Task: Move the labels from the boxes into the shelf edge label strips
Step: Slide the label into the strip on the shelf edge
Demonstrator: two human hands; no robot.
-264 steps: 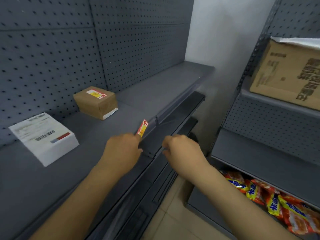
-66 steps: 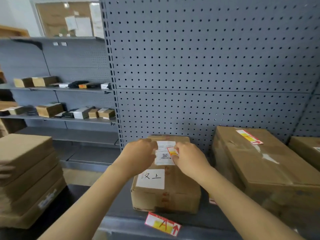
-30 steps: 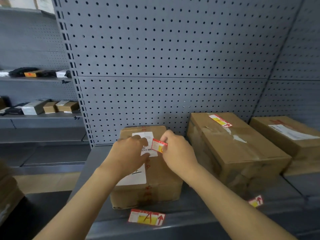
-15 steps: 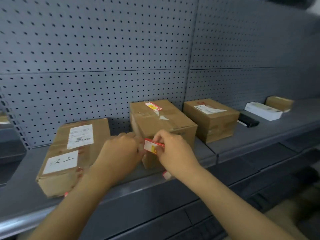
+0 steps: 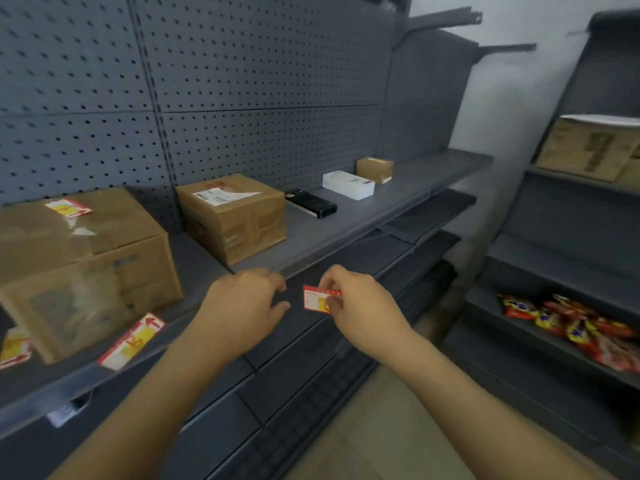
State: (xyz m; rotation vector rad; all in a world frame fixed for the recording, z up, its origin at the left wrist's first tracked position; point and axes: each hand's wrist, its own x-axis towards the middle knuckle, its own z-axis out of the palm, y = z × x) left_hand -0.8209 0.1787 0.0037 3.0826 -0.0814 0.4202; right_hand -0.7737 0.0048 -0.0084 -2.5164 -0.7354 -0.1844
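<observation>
My right hand (image 5: 360, 306) pinches a small red, white and yellow label (image 5: 316, 299) and holds it in front of the grey shelf edge strip (image 5: 346, 247). My left hand (image 5: 242, 306) hovers just left of the label with its fingers curled and apart, holding nothing. A large brown box (image 5: 86, 258) at the left carries another red and yellow label (image 5: 67, 207) on its top. A second brown box (image 5: 235, 216) with a white shipping label stands to its right. Two labels (image 5: 133, 341) (image 5: 14, 348) sit along the shelf edge at the lower left.
Further along the shelf lie a black flat item (image 5: 313, 204), a white box (image 5: 348, 184) and a small brown box (image 5: 375, 169). A second shelf unit at the right holds red snack packets (image 5: 571, 327) and a cardboard box (image 5: 588, 150). Lower shelves jut out below my hands.
The view has swung right along the shelf. My right hand has carried the label away from the boxes and down to the shelf edge; my left hand has let go of it.
</observation>
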